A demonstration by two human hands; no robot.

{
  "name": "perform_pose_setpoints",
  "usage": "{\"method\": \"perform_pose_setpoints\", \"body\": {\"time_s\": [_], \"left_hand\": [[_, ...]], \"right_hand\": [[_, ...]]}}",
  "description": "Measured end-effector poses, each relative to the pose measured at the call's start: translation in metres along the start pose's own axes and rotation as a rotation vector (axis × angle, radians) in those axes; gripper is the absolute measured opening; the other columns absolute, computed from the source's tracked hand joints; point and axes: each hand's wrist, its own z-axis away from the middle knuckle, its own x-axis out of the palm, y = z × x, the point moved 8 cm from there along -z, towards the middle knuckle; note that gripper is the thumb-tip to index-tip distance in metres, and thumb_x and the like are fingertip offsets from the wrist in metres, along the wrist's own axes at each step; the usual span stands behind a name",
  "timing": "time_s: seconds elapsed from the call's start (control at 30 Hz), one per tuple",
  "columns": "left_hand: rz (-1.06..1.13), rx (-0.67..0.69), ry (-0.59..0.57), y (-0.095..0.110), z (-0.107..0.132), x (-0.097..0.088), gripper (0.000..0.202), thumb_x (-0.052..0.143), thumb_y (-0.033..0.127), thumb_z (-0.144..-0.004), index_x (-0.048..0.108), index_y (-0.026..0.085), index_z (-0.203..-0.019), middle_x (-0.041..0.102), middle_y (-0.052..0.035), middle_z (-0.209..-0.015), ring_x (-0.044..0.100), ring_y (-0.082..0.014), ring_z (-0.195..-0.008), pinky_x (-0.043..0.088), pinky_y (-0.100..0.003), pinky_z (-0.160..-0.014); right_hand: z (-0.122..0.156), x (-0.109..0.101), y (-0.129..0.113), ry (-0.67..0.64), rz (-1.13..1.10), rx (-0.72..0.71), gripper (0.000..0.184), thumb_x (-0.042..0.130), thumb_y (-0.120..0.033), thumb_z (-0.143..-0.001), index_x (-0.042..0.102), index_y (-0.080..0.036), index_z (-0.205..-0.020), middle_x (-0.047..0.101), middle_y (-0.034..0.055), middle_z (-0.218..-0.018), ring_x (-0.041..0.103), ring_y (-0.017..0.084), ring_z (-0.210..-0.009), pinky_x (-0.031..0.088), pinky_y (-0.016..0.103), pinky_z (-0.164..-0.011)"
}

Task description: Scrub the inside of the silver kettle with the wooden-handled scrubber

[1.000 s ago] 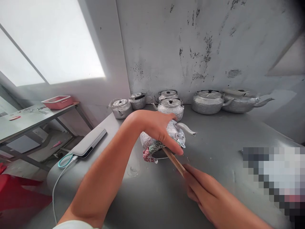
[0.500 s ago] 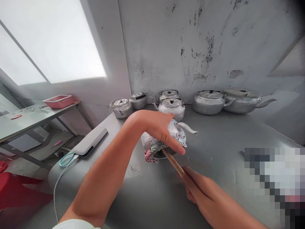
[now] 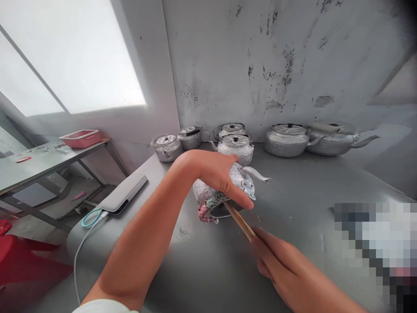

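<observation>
A small silver metal kettle (image 3: pixel 203 191) lies tipped on its side on the grey table (image 3: pixel 208 269), its open mouth towards me and its curved spout pointing right. My left hand (image 3: pixel 220 171) is closed over the top of it, thumb stretched along the near side. Red, green and white cord wraps its handle (image 3: pixel 215 201). My right hand (image 3: pixel 272 252) grips a slim wooden stick (image 3: pixel 239 221), whose far end goes into the kettle's mouth. That end is hidden inside.
Behind stand several lidded silver kettles (image 3: pixel 286 141) along the stained wall. A pale power bank (image 3: pixel 125 193) with a cable lies on the left. Further left are a side table with a pink basket (image 3: pixel 80 139) and a red stool (image 3: pixel 29 265). A pixelated patch covers the right edge.
My right hand has shifted slightly to the right with the stick, and a little more of the stick shows. My left hand and the kettle stay in place.
</observation>
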Motion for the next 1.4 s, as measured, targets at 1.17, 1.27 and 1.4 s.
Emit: {"method": "perform_pose_setpoints", "body": {"time_s": [1.17, 1.27, 1.4], "left_hand": [[0.005, -0.027, -0.003, 0.004, 0.000, 0.003, 0.143, 0.056, 0.098, -0.043, 0.010, 0.032, -0.160, 0.032, -0.0068, -0.161, 0.041, -0.0407, -0.136, 0.052, -0.044, -0.091], [0.008, -0.015, -0.002, 0.007, 0.000, 0.005, 0.142, 0.057, 0.097, -0.044, 0.011, 0.029, -0.160, 0.034, -0.0077, -0.160, 0.042, -0.0405, -0.135, 0.052, -0.043, -0.091], [-0.001, 0.002, 0.014, 0.015, 0.002, 0.007, 0.138, 0.059, 0.094, -0.046, 0.015, 0.030, -0.159, 0.036, -0.0076, -0.158, 0.047, -0.0391, -0.130, 0.053, -0.041, -0.087]], "right_hand": [[-0.003, 0.008, -0.002, -0.091, -0.015, -0.005, 0.032, 0.036, -0.037, -0.099, 0.053, -0.024, -0.075, 0.056, -0.0022, -0.066, 0.047, 0.013, -0.057, 0.042, 0.023, -0.055], [-0.001, 0.005, -0.008, -0.123, -0.054, 0.060, 0.028, 0.038, -0.035, -0.098, 0.052, -0.023, -0.077, 0.054, -0.0026, -0.065, 0.049, 0.012, -0.055, 0.039, 0.022, -0.050], [0.002, 0.004, -0.011, -0.182, -0.083, 0.105, 0.031, 0.032, -0.041, -0.100, 0.053, -0.023, -0.085, 0.042, -0.0064, -0.061, 0.040, 0.009, -0.043, 0.032, 0.021, -0.040]]}}
